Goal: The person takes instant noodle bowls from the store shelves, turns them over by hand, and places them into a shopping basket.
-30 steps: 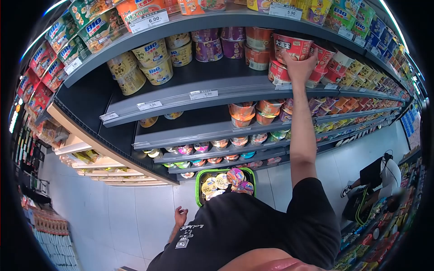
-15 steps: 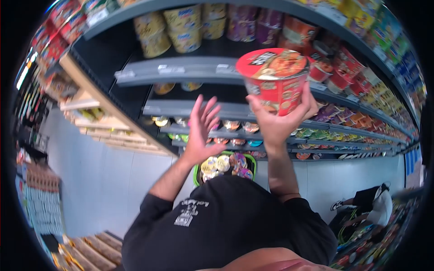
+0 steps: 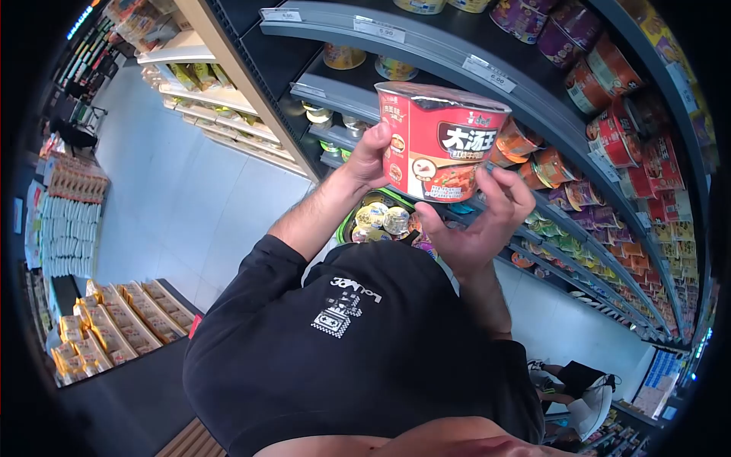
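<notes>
A red instant noodle bowl (image 3: 434, 145) is held up in front of my chest, slightly tilted, its printed side facing me and its dark lid seen edge-on. My left hand (image 3: 371, 156) grips its left side, thumb on the front and the other fingers hidden behind. At the lower right, my right hand (image 3: 487, 217) has its fingertips against the side of the bowl, with the thumb by the bottom edge. Below the bowl, partly hidden by it and my body, is a green-rimmed basket (image 3: 345, 228) holding several noodle cups (image 3: 373, 217).
Curved dark shelves (image 3: 419, 38) of noodle cups run ahead and to the right. Wooden shelving (image 3: 217, 99) stands on the left beyond the floor aisle (image 3: 152, 190). Yellow packages (image 3: 106, 327) fill a display at lower left. Another person (image 3: 586, 396) is low at the lower right.
The bowl has come lower and closer and turned from lid-view to side-view. My left hand, apart and spread before, has taken hold of it. My view has swung, showing more of the left aisle.
</notes>
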A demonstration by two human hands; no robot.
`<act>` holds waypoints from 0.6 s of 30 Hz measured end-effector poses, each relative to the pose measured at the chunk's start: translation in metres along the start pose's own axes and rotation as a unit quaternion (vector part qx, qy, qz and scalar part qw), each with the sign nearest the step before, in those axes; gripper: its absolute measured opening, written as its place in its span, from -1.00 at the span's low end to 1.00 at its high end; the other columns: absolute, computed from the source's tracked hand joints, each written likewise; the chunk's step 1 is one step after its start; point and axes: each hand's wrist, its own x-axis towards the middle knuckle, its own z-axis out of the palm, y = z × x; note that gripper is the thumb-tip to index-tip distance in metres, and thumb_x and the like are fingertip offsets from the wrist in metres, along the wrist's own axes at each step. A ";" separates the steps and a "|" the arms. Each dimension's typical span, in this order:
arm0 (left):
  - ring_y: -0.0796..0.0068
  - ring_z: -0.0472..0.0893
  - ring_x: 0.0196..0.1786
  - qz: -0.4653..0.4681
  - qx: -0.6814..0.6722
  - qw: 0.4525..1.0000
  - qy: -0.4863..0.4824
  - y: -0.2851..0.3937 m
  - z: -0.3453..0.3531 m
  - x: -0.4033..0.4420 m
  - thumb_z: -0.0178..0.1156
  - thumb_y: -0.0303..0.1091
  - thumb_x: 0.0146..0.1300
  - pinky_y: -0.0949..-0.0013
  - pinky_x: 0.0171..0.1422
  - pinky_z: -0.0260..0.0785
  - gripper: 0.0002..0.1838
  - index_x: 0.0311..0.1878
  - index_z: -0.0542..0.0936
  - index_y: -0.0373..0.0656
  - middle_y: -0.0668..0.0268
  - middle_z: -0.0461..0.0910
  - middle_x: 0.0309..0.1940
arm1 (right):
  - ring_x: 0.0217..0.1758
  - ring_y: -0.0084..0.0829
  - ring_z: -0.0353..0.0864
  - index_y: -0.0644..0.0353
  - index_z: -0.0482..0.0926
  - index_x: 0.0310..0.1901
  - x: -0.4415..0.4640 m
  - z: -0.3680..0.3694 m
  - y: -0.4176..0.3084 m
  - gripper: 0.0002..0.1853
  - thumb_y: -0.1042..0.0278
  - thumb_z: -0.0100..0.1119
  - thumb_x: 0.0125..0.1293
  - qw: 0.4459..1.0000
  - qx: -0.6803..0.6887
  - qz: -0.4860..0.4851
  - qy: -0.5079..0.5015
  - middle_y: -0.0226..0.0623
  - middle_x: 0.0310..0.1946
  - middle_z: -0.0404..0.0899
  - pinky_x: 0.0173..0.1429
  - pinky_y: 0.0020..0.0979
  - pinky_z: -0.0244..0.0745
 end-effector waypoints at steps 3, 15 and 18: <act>0.16 0.57 0.29 0.002 0.004 1.000 0.005 0.000 -0.004 -0.003 0.39 0.13 0.20 0.04 0.41 0.44 -0.06 0.45 0.25 -0.28 0.01 0.49 0.31 | 0.21 -0.23 0.32 0.13 0.43 0.22 0.005 0.002 0.003 -0.08 -0.07 0.71 -0.16 0.999 0.011 0.005 -0.031 -0.15 0.15 0.25 0.22 -0.21 0.36; 0.28 0.32 0.41 0.122 0.354 0.921 0.104 0.012 0.058 -0.011 0.26 -0.07 0.37 0.18 0.47 0.23 -0.11 0.57 0.02 -0.22 0.06 0.21 0.41 | 0.45 -0.20 0.32 0.38 0.03 0.48 0.010 0.019 0.031 0.29 -0.25 0.61 -0.07 0.852 0.404 0.331 -0.035 -0.03 0.40 0.19 0.48 -0.20 0.28; 0.29 0.35 0.37 0.139 0.401 0.900 0.098 0.014 0.057 -0.022 0.24 -0.04 0.34 0.15 0.44 0.23 -0.16 0.52 0.13 -0.24 0.12 0.25 0.40 | 0.37 -0.27 0.43 0.36 0.07 0.43 0.004 0.015 0.054 0.18 -0.10 0.64 -0.01 0.814 0.467 0.342 -0.047 -0.12 0.32 0.34 0.47 -0.24 0.33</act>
